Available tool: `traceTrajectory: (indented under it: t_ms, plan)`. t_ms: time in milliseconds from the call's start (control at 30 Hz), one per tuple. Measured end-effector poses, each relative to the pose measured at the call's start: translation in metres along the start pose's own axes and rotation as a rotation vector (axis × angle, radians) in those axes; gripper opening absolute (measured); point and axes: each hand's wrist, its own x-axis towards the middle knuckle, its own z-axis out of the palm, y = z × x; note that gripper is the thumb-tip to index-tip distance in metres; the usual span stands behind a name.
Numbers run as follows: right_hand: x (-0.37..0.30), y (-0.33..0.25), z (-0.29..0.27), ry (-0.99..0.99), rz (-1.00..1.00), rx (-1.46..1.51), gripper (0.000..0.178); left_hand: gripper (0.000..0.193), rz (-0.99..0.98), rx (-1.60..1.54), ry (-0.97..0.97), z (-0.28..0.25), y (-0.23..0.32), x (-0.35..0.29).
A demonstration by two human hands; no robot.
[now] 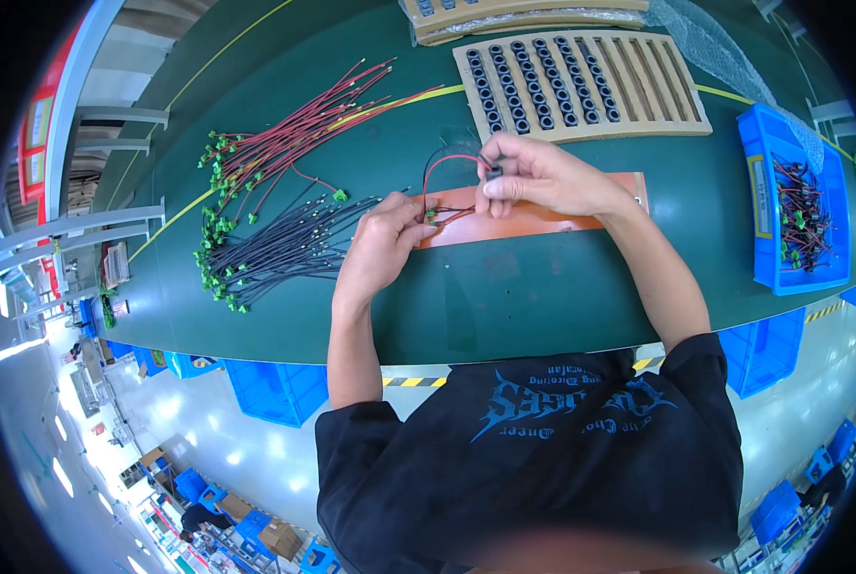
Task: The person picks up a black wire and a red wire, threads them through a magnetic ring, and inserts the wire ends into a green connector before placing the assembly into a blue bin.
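My right hand [543, 177] is closed, pinching a small black round part [493, 173] between thumb and fingers. From that part a red wire [452, 159] and a black wire arch over to the left. My left hand [382, 234] is closed on the wires' other end, where a small green connector [432, 216] shows at the fingertips. Both hands are over an orange-brown board [571, 222] lying on the green table. Left of my left hand lies a bundle of black wires [289, 239] with green connectors; a bundle of red wires [299, 124] lies beyond it.
A slotted tan tray [643, 81] with rows of black round parts stands at the far side, another tray [533, 21] behind it. At right, a blue bin [801, 279] holds wired parts beside bubble wrap [710, 48]. Blue crates [273, 390] stand below the table's near edge.
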Motion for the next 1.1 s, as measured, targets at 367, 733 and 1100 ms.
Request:
traceTrajectory:
  t_ms: [367,733,1100]
  plan:
    - [-0.006,0.004,0.011,0.191,0.080,-0.039,0.020,0.030,0.010,-0.133,-0.052,-0.009,-0.013,-0.016]
    - [-0.005,0.002,0.029,0.125,-0.006,0.097,0.017,0.021,0.295,0.032,0.661,-0.023,-0.003,0.001]
    - [-0.004,0.012,0.045,0.024,-0.117,0.092,0.022,0.021,0.600,0.234,0.651,-0.036,0.004,0.068]
